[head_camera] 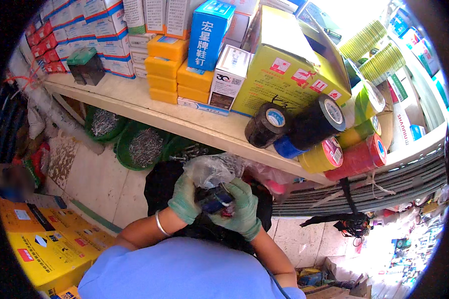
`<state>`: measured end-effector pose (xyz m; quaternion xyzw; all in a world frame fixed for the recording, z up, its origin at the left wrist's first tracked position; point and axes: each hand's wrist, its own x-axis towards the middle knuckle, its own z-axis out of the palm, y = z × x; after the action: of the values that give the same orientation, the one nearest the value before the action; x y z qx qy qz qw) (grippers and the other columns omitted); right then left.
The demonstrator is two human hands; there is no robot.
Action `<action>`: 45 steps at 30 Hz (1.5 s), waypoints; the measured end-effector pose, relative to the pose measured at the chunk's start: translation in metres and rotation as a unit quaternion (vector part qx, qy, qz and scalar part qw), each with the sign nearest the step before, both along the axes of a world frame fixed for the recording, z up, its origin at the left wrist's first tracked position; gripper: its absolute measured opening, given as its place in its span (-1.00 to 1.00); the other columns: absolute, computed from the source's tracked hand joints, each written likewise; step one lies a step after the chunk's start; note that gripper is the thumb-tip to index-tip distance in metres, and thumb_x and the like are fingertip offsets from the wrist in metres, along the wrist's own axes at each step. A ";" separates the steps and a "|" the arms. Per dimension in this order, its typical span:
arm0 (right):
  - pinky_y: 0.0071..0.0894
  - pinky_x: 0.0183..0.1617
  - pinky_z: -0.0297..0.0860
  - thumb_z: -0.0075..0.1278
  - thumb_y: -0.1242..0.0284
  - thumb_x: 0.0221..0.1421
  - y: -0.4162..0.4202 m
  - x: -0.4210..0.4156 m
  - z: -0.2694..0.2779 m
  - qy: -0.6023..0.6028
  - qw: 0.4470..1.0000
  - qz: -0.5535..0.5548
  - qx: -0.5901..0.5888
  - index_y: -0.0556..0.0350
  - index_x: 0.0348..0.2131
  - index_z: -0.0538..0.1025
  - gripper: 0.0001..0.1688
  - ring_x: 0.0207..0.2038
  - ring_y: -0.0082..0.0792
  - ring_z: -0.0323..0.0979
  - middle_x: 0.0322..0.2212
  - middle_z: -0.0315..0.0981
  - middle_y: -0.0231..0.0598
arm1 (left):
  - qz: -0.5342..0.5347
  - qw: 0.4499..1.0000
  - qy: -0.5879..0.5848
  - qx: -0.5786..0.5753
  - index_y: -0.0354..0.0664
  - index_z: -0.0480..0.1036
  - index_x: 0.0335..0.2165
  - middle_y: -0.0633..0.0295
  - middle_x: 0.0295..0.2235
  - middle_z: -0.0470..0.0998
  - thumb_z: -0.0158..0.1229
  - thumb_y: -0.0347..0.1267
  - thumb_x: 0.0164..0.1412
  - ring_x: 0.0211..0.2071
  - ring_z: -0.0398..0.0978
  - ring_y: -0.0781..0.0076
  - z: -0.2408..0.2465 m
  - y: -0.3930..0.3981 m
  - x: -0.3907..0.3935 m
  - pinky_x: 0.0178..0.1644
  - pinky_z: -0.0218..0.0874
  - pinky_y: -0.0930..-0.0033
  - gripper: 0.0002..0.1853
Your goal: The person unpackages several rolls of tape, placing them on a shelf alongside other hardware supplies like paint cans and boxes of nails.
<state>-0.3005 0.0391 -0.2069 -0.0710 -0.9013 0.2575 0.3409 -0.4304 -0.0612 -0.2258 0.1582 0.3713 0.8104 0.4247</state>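
Both my hands wear pale green gloves and meet in front of my body, over dark cloth on my lap. My left hand [184, 198] grips the side of a crumpled transparent plastic bag [213, 170]. My right hand [241, 211] is closed around a dark blue object [215, 202] at the bag's lower end. A small red part [227, 211] shows beside its fingers. The fingers and plastic cover much of the object, so its exact kind cannot be told.
Above my hands runs a shelf edge [164, 125] carrying black tape rolls [271, 125], red tape rolls [359, 159] and a yellow-green carton [284, 78]. Green basins of nails [146, 147] stand below it. Yellow cartons [52, 250] lie at left, bundled rods [359, 187] at right.
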 end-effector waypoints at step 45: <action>-0.31 0.06 0.21 0.14 0.48 -0.10 0.083 0.042 0.048 0.241 0.878 -0.409 -0.058 0.30 0.06 0.25 -0.28 -0.02 -0.22 0.28 -0.06 0.29 -0.06 | 0.195 0.668 0.699 -0.167 -0.45 0.02 0.14 -0.17 -0.09 0.41 0.20 0.05 -0.03 -0.18 0.49 0.00 0.124 0.107 -0.022 -0.19 0.35 0.21 -0.01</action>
<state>-0.2583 0.1217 -0.1587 -0.3891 -0.6653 0.1557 0.6179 -0.4525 0.0463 -0.1022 0.5287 0.7107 0.4514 -0.1076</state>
